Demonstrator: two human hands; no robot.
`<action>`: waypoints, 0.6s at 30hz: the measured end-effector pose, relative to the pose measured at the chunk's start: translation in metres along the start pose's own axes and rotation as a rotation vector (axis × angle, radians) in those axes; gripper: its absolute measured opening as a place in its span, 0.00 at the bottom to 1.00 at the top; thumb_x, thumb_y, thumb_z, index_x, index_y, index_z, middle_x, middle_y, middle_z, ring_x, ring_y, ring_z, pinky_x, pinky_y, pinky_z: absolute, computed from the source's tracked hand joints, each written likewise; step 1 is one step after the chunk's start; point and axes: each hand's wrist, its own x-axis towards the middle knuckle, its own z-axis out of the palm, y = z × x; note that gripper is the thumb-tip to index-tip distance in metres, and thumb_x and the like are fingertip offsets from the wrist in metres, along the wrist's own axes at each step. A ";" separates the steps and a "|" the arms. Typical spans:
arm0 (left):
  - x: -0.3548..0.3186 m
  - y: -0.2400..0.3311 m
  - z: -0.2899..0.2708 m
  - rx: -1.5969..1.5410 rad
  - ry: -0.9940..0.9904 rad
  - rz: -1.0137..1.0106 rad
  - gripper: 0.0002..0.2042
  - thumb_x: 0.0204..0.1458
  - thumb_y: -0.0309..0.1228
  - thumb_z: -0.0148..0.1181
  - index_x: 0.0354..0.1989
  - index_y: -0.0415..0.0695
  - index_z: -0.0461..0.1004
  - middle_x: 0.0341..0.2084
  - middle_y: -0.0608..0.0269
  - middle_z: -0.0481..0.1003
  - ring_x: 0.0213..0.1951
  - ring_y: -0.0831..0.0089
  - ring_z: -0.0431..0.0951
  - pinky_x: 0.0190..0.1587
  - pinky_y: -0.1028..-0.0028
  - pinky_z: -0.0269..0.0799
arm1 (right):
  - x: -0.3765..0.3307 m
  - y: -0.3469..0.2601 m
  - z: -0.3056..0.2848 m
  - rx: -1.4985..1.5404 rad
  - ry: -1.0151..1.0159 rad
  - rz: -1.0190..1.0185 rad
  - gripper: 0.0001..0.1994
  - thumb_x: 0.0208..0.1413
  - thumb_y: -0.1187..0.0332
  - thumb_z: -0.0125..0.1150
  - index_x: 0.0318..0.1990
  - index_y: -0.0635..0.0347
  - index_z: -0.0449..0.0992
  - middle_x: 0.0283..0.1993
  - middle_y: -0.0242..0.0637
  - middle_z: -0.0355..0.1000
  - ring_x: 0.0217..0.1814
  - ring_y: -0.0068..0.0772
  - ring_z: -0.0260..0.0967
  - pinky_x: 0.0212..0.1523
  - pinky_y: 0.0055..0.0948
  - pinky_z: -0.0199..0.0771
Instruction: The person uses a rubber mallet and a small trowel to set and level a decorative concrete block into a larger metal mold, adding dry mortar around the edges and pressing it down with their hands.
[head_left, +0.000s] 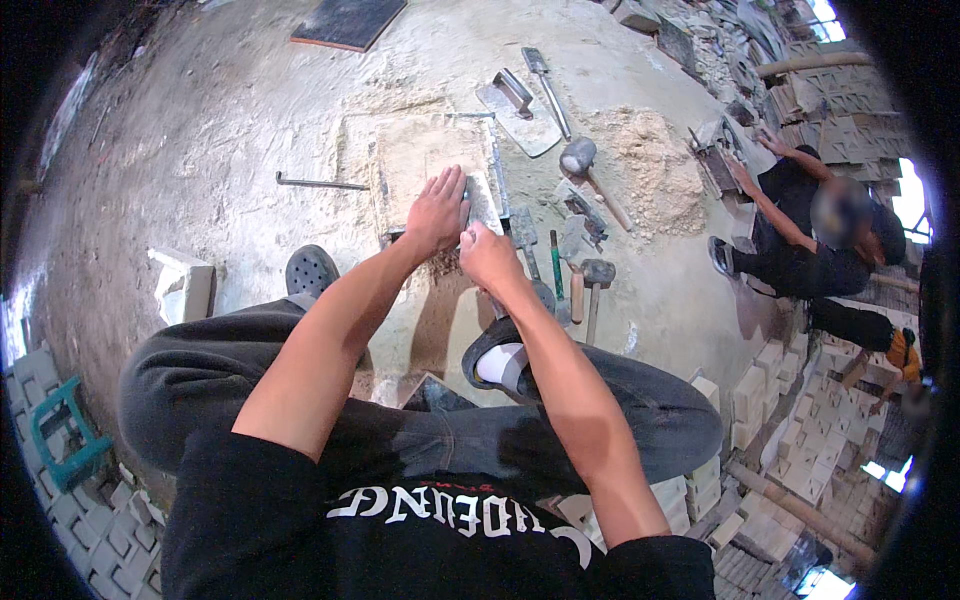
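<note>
Pale stone makes the big flat slab [425,160] that lies on the dusty floor [200,130] just beyond the fingertips, with a heap of sand-coloured powder [650,170] well to the right of the fingers, and a mallet [585,165] and hammers [590,285] lie between them. The left hand [435,215] rests on the slab's near edge and its curled fingers touch a small grey stone block [482,203]. The right hand [490,258], clenched, grips this block from the near side.
</note>
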 end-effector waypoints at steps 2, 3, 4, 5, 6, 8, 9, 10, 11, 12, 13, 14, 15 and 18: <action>-0.016 0.015 0.000 0.015 -0.021 0.006 0.29 0.65 0.42 0.40 0.70 0.35 0.55 0.72 0.48 0.55 0.73 0.59 0.52 0.74 0.61 0.46 | -0.015 0.013 0.010 -0.006 0.011 0.006 0.17 0.63 0.57 0.50 0.48 0.61 0.75 0.42 0.60 0.77 0.46 0.67 0.74 0.52 0.57 0.72; -0.024 0.017 0.001 0.024 -0.023 0.010 0.30 0.65 0.42 0.41 0.70 0.35 0.55 0.72 0.48 0.55 0.73 0.59 0.52 0.74 0.61 0.46 | -0.023 0.016 0.017 -0.004 0.021 0.002 0.17 0.63 0.57 0.50 0.48 0.61 0.75 0.42 0.60 0.77 0.46 0.67 0.74 0.52 0.57 0.72; -0.031 0.022 0.001 0.030 -0.024 0.016 0.30 0.65 0.42 0.41 0.70 0.35 0.55 0.72 0.48 0.55 0.73 0.59 0.52 0.74 0.61 0.46 | -0.032 0.017 0.019 -0.006 0.034 -0.001 0.17 0.63 0.57 0.50 0.48 0.61 0.75 0.42 0.60 0.77 0.46 0.67 0.74 0.52 0.57 0.72; -0.040 0.027 0.000 0.032 -0.034 0.043 0.29 0.66 0.42 0.40 0.70 0.34 0.55 0.72 0.47 0.54 0.73 0.55 0.52 0.74 0.60 0.47 | -0.045 0.018 0.018 0.021 0.038 -0.014 0.17 0.64 0.58 0.50 0.47 0.62 0.76 0.42 0.60 0.77 0.46 0.66 0.74 0.52 0.56 0.73; -0.046 0.032 0.000 0.030 -0.044 0.049 0.29 0.66 0.42 0.40 0.70 0.34 0.55 0.72 0.47 0.53 0.73 0.55 0.52 0.74 0.60 0.47 | -0.053 0.021 0.020 0.036 0.037 -0.005 0.17 0.64 0.58 0.50 0.47 0.62 0.76 0.42 0.60 0.77 0.46 0.66 0.74 0.51 0.55 0.73; -0.059 0.037 -0.001 0.033 -0.068 0.055 0.29 0.66 0.42 0.40 0.70 0.34 0.55 0.72 0.47 0.53 0.73 0.56 0.51 0.74 0.60 0.46 | -0.068 0.020 0.022 0.070 0.031 0.008 0.17 0.64 0.59 0.50 0.47 0.62 0.76 0.42 0.60 0.77 0.47 0.66 0.74 0.51 0.55 0.73; -0.067 0.038 -0.001 0.010 -0.052 0.069 0.29 0.65 0.42 0.41 0.69 0.34 0.56 0.72 0.46 0.52 0.73 0.56 0.51 0.74 0.59 0.46 | -0.076 0.021 0.022 0.074 -0.009 0.030 0.17 0.64 0.59 0.49 0.48 0.63 0.76 0.42 0.60 0.77 0.47 0.66 0.74 0.51 0.54 0.73; -0.072 0.036 -0.004 0.032 -0.073 0.079 0.29 0.65 0.42 0.42 0.69 0.34 0.57 0.72 0.46 0.52 0.73 0.55 0.51 0.74 0.59 0.46 | -0.079 0.019 0.022 0.078 -0.060 0.069 0.17 0.65 0.58 0.48 0.48 0.62 0.76 0.42 0.60 0.77 0.47 0.66 0.74 0.51 0.54 0.73; -0.083 0.036 -0.002 0.049 -0.106 0.089 0.29 0.65 0.42 0.42 0.69 0.34 0.58 0.72 0.46 0.52 0.73 0.55 0.51 0.74 0.59 0.46 | -0.085 0.018 0.023 0.085 -0.118 0.118 0.17 0.65 0.58 0.48 0.48 0.62 0.76 0.42 0.60 0.77 0.47 0.65 0.74 0.51 0.54 0.73; -0.094 0.035 -0.001 0.067 -0.139 0.096 0.29 0.64 0.42 0.43 0.68 0.34 0.59 0.72 0.46 0.52 0.73 0.55 0.51 0.74 0.59 0.46 | -0.093 0.018 0.025 0.034 -0.106 0.111 0.17 0.65 0.57 0.48 0.47 0.61 0.76 0.42 0.60 0.77 0.47 0.65 0.74 0.51 0.55 0.73; -0.105 0.038 -0.003 -0.021 -0.101 0.064 0.28 0.63 0.41 0.45 0.66 0.34 0.62 0.72 0.45 0.53 0.73 0.54 0.52 0.73 0.58 0.47 | -0.104 0.015 0.025 -0.014 -0.093 0.109 0.17 0.65 0.57 0.48 0.47 0.61 0.76 0.42 0.60 0.77 0.47 0.65 0.74 0.50 0.55 0.73; -0.104 0.037 -0.006 -0.050 -0.039 0.093 0.28 0.62 0.40 0.46 0.66 0.33 0.62 0.71 0.45 0.54 0.73 0.53 0.53 0.73 0.58 0.47 | -0.106 0.013 0.023 -0.010 -0.054 0.078 0.17 0.65 0.56 0.48 0.47 0.61 0.75 0.42 0.61 0.77 0.47 0.65 0.75 0.49 0.56 0.73; -0.103 0.035 -0.008 -0.079 0.023 0.121 0.27 0.62 0.39 0.47 0.65 0.33 0.63 0.71 0.44 0.55 0.72 0.53 0.53 0.73 0.58 0.47 | -0.105 0.012 0.021 -0.008 -0.016 0.045 0.17 0.65 0.56 0.48 0.47 0.62 0.74 0.41 0.62 0.77 0.46 0.66 0.75 0.48 0.56 0.74; -0.089 0.031 -0.029 -0.160 0.145 0.105 0.25 0.61 0.37 0.49 0.63 0.33 0.66 0.67 0.42 0.61 0.70 0.50 0.59 0.72 0.57 0.50 | -0.097 -0.003 0.008 -0.005 0.044 -0.016 0.17 0.66 0.56 0.48 0.46 0.61 0.73 0.40 0.63 0.76 0.45 0.66 0.75 0.47 0.57 0.74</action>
